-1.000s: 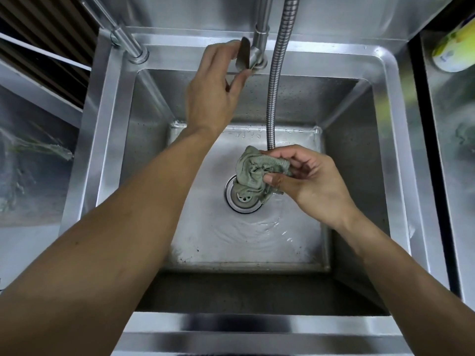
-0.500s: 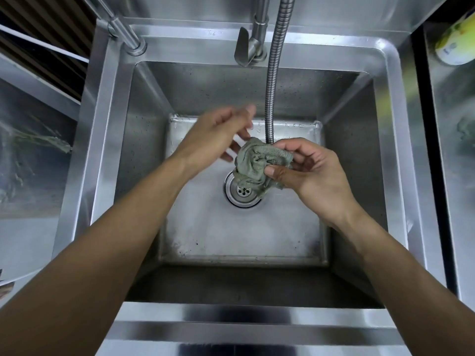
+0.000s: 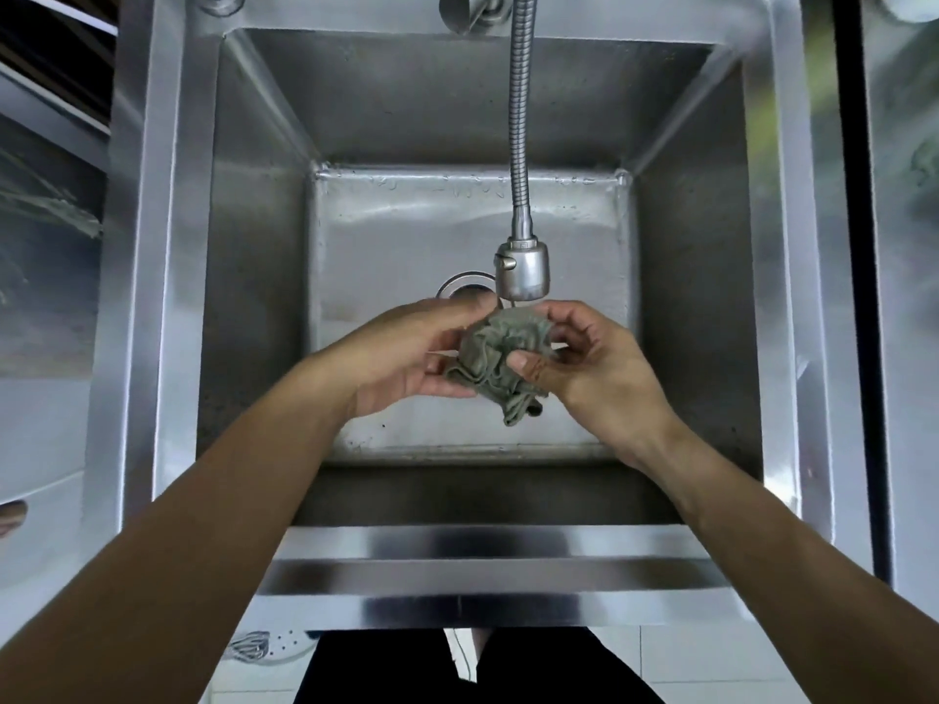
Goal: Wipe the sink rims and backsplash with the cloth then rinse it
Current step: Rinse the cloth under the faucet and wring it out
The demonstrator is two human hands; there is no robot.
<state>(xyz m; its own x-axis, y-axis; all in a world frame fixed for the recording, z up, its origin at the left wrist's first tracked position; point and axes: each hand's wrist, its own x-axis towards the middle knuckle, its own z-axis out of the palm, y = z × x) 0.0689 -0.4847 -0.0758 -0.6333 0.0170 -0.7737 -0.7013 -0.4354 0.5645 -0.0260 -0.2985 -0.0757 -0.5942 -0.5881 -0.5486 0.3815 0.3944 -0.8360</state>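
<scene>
Stainless steel everywhere here – one deep square sink [image 3: 173, 297] fills most of the view, and everything else sits relative to that basin. Count-wise: one cloth [image 3: 500, 360], two hands, one spray head [image 3: 523, 269] on one flexible hose [image 3: 521, 119], one drain [image 3: 465, 287].

The grey-green cloth is bunched up in a crumpled wad over the middle of the basin, just below the spray head, held between both hands and not touching the sink floor. The left hand [image 3: 406, 355] cups it from its side, fingers together and curled round the wad with the thumb underneath. The right hand [image 3: 589, 358] grips the other side, thumb pressed onto the fabric and fingers curled over the top. A tail of cloth hangs down under the right thumb.

Inside the basin there's only the drain at the floor's centre, and it's mostly hidden behind the left hand and spray head – just an arc of the ring shows. Can't tell if water is running from the head.

At the far rim the tap base [image 3: 467, 12] is cut off by the top edge. Beyond the near rim, something wire-like [image 3: 249, 647] lies on the pale floor, too small to make out
</scene>
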